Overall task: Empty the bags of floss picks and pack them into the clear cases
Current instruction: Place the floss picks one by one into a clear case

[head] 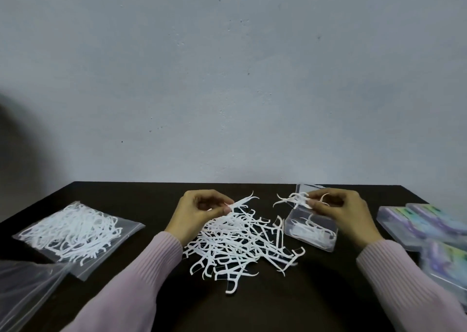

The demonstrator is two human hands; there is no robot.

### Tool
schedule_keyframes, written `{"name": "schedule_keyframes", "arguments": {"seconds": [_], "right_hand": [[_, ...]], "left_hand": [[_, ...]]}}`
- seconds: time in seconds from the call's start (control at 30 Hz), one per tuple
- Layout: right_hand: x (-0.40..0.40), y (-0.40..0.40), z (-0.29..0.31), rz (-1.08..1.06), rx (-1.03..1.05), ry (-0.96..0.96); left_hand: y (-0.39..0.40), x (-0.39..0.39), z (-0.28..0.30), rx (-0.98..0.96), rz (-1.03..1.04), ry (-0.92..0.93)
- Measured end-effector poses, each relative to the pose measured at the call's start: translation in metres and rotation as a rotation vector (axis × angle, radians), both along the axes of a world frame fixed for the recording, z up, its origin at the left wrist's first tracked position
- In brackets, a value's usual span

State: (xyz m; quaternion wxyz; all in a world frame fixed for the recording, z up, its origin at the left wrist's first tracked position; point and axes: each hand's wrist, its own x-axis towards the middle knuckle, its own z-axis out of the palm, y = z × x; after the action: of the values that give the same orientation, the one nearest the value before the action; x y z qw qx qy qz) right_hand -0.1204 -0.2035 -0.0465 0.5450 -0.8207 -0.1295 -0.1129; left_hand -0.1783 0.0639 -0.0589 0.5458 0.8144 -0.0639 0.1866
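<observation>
- Our right hand [336, 211] fingers pinch a few floss picks [295, 199] over the open clear case [312, 230], right-center tabletop.
- Left hand [199, 210] pinches picks from the pile [240, 240].
- We'd line them up parallel before dropping.

both arms wear pale pink ribbed-knit sleeves [141, 276] (cuffs snug at wrists)

Loose floss picks [235, 240]: white, tangled heap mid-table, right in front of me. Full zip bag [75, 233] of picks lies flat, sealed-looking, far left. Emptied clear bag [27, 288] crumpled at near-left corner. Open clear case [312, 233] just right of the heap, lid tipped up at the back, a few picks inside. Stack of closed cases [429, 233] with purple-green labels at right edge, blurred. Small bunches of picks pinched in both my hands above the table.
</observation>
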Motion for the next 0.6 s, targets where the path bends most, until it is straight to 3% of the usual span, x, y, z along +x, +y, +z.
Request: {"name": "schedule_keyframes", "arguments": {"seconds": [0.23,0.6], "right_hand": [[0.012,-0.024,-0.007,-0.089,-0.184,0.107],[0.015,-0.024,-0.009,-0.01,-0.349,0.142]], "left_hand": [[-0.044,0.019,0.001,-0.16,-0.146,0.054],[-0.101,0.066,-0.009,0.064,-0.213,0.017]]}}
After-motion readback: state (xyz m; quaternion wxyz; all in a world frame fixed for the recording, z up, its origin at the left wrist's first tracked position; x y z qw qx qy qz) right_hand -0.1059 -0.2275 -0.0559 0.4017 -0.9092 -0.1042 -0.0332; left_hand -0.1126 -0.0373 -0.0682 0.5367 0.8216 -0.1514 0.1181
